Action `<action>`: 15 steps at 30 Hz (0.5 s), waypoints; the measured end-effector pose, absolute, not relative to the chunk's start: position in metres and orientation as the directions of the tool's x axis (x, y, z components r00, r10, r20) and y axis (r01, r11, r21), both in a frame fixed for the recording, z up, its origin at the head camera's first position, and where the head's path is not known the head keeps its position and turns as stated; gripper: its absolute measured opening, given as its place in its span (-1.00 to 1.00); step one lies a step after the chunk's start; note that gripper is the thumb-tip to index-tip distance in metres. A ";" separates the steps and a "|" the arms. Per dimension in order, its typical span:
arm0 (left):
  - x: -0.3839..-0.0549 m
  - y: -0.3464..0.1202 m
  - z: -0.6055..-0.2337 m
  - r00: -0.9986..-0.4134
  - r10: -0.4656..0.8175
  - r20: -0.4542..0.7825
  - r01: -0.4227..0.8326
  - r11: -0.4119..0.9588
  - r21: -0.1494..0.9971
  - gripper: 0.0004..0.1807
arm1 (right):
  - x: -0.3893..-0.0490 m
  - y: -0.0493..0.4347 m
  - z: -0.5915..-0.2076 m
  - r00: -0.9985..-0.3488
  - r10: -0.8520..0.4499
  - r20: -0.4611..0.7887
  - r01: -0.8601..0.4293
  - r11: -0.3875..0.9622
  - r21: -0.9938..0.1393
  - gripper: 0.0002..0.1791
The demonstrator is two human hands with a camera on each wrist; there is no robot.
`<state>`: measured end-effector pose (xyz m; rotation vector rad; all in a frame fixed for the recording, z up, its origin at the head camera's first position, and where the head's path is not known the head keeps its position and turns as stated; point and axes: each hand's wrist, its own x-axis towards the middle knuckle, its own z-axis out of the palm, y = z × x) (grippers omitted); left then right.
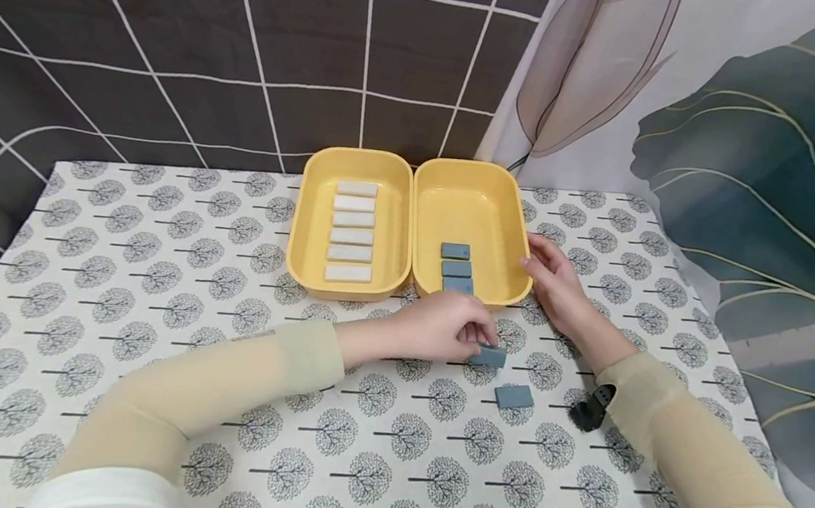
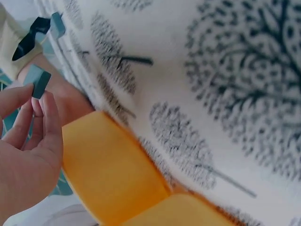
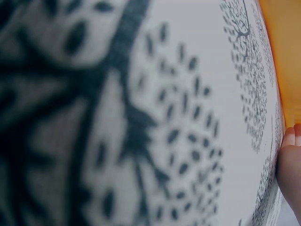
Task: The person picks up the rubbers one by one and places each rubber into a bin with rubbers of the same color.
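My left hand (image 1: 445,325) pinches a small blue-grey block (image 1: 489,356) between thumb and fingers, just in front of the right yellow container (image 1: 516,224). In the left wrist view the same block (image 2: 37,80) shows at the fingertips. My right hand (image 1: 562,288) grips that container's right wall, with the thumb at the rim; only part of the hand (image 3: 290,165) shows in the right wrist view. Inside the container, blue-grey blocks (image 1: 457,269) lie in a column, the nearest partly covered by my left hand. Another blue-grey block (image 1: 514,397) lies on the cloth nearer me.
To the left, touching it, stands a second yellow container (image 1: 304,234) with several white blocks (image 1: 352,236) in a column. A tree-patterned cloth (image 1: 157,393) covers the table. A dark tiled-pattern backdrop (image 1: 178,18) rises behind. A black device (image 1: 592,407) sits at my right wrist.
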<state>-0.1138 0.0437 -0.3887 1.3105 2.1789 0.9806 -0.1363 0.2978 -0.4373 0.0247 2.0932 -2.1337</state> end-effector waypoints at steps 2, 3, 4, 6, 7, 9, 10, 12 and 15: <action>-0.116 0.043 -0.384 -0.477 0.879 0.015 0.585 0.305 0.752 -0.80 | -0.136 0.298 -0.437 -0.988 -0.098 -0.123 0.124 -0.007 -0.992 -0.36; -0.117 0.042 -0.382 -0.482 0.876 0.017 0.583 0.306 0.753 -0.81 | -0.136 0.298 -0.436 -0.987 -0.097 -0.125 0.126 -0.004 -0.992 -0.36; -0.119 0.041 -0.379 -0.484 0.875 0.016 0.582 0.308 0.752 -0.81 | -0.136 0.298 -0.436 -0.987 -0.097 -0.128 0.129 -0.001 -0.992 -0.35; -0.122 0.040 -0.374 -0.493 0.870 0.021 0.589 0.316 0.744 -0.81 | -0.136 0.298 -0.436 -0.987 -0.095 -0.133 0.134 0.003 -0.991 -0.35; -0.124 0.040 -0.372 -0.500 0.866 0.026 0.594 0.320 0.738 -0.81 | -0.136 0.298 -0.436 -0.986 -0.094 -0.134 0.134 0.005 -0.991 -0.34; -0.129 0.039 -0.368 -0.512 0.858 0.037 0.603 0.328 0.727 -0.81 | -0.136 0.298 -0.436 -0.987 -0.091 -0.135 0.135 0.005 -0.991 -0.34; -0.131 0.038 -0.367 -0.519 0.854 0.043 0.608 0.333 0.720 -0.81 | -0.136 0.298 -0.436 -0.987 -0.092 -0.133 0.133 0.002 -0.991 -0.35; -0.136 0.037 -0.364 -0.536 0.843 0.056 0.612 0.342 0.713 -0.81 | -0.135 0.298 -0.436 -0.988 -0.093 -0.127 0.128 -0.007 -0.992 -0.35; -0.144 0.033 -0.360 -0.561 0.825 0.070 0.603 0.349 0.717 -0.80 | -0.135 0.298 -0.436 -0.988 -0.101 -0.117 0.120 -0.024 -0.992 -0.37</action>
